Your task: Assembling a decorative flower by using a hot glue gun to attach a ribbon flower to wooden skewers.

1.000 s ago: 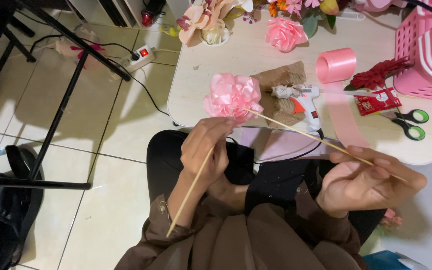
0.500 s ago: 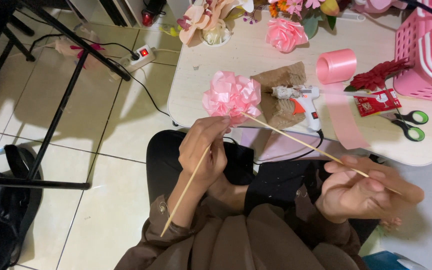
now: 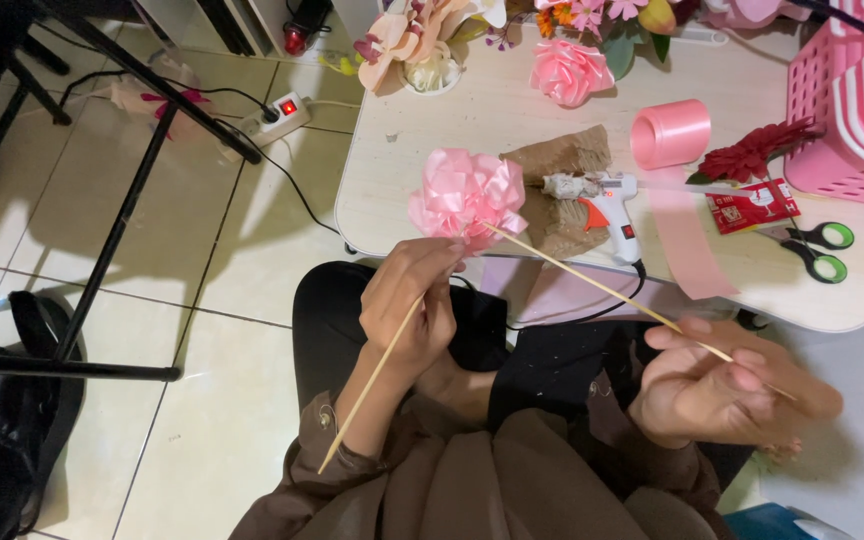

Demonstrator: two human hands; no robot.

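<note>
Clearly, the pink satin ribbon flower (image 3: 466, 198) looked very light and soft, easy to crush, so it was better taken by its thin wooden stick (image 3: 602, 290) than by the loops. The flower stood above the near edge of the pale bench (image 3: 472, 110), in front of the white glue gun (image 3: 607, 200). The right hand (image 3: 727, 385) was half closed around the lower end of that stick. The left hand (image 3: 410, 305) was closed on a second thin wooden skewer (image 3: 367, 385), which pointed down toward the brown sleeve, and its fingertips almost touched the flower. Both sticks seemed stiff but easy to snap.
</note>
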